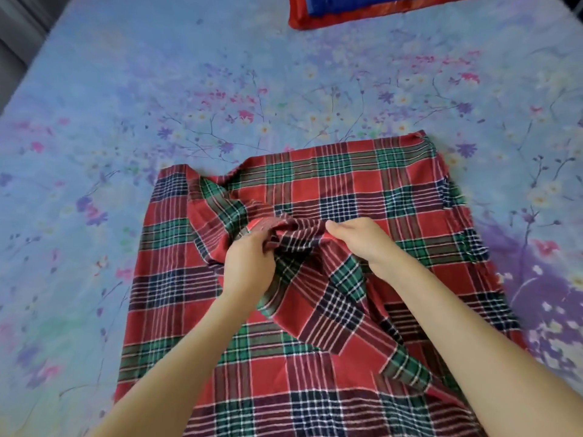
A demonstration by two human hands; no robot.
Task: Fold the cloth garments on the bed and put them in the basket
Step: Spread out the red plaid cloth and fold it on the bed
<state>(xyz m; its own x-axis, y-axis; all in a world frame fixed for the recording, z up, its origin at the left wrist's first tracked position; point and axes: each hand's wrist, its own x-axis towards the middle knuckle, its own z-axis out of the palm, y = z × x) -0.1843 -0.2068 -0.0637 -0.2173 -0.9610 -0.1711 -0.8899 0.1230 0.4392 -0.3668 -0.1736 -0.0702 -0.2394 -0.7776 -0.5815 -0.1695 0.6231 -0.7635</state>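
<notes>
A red, green and navy plaid cloth lies spread on the bed, reaching from the middle down to the near edge of the view. Its centre is bunched into a raised, twisted fold. My left hand grips that bunched fabric with curled fingers. Just to its right, my right hand holds the same raised fold, its fingers tucked under the cloth and its thumb pointing left. Both forearms reach in from the bottom of the view. No basket is in view.
The bed is covered by a light blue floral sheet. A red and blue pillow lies at the far top edge. The bed's left edge and a dark gap show at the upper left.
</notes>
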